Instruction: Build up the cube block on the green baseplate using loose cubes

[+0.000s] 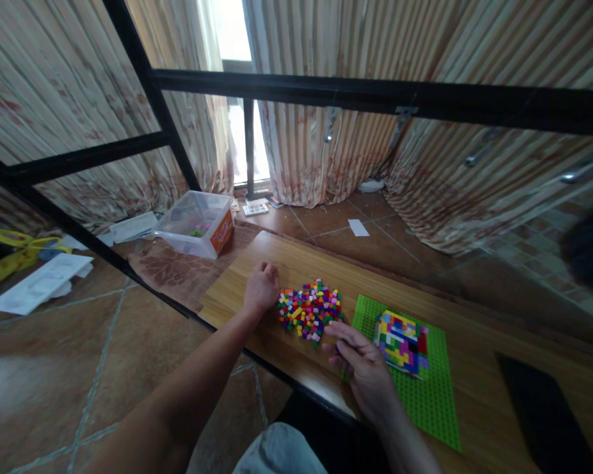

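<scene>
A heap of small colourful toy bricks [310,309] lies on the wooden table between my two hands. At the heap's left edge, my left hand [263,286] rests on the tabletop with its fingers curled in; what they hold, if anything, is hidden. My right hand [358,362] is at the heap's lower right, thumb and fingers drawn together; whatever is between them is too small to name. To its right, a multicoloured block of joined bricks [401,343] sits on a green studded baseplate [437,401]. My right hand and wrist overlap the plate's left side.
The wooden table [479,368] carries a dark flat object [548,401] at right. A clear plastic tub [197,227] with some bricks stands on the floor mat beyond the table's left end. Black metal bars [286,85] cross in front of curtains [321,151].
</scene>
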Demonstrator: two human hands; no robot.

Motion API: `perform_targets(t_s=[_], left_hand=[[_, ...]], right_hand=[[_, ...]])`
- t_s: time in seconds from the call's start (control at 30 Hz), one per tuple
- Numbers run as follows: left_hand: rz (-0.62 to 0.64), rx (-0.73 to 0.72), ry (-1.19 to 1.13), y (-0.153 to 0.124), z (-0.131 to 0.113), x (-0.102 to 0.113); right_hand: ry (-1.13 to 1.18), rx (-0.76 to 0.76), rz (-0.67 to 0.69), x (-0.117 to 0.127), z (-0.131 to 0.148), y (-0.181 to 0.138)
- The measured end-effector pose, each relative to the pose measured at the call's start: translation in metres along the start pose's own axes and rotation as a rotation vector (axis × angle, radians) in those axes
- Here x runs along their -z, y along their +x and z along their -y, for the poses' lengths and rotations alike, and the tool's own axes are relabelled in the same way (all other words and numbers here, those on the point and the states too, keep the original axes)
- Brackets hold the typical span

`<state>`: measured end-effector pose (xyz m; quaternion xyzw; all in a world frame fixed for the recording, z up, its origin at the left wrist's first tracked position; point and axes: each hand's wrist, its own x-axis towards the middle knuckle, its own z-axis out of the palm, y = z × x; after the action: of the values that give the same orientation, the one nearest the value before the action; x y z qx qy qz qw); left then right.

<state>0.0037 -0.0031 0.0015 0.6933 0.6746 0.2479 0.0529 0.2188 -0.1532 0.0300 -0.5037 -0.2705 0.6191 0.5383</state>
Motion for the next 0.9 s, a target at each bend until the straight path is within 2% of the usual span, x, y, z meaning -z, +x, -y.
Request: perform_targets(t_s=[0.23, 0.57, 0.7, 0.9], left_hand=[[0.007, -0.003, -0.011, 0.000, 0.000, 0.001], [0.000, -0.004, -0.008, -0.001, -0.001, 0.002], [0.011, 0.005, -0.009, 0.000, -0.001, 0.002], [0.002, -0.004, 0.006, 0.000, -0.001, 0.001]], right_hand=[[-0.193, 0.101, -0.058, 0.000, -0.006, 0.017], [-0.547, 0.145, -0.106, -0.010, -0.009, 0.038], [-0.566, 0.195, -0.124, -0.012, -0.007, 0.039], [-0.467, 0.254, -0.180, -0.005, -0.007, 0.032]])
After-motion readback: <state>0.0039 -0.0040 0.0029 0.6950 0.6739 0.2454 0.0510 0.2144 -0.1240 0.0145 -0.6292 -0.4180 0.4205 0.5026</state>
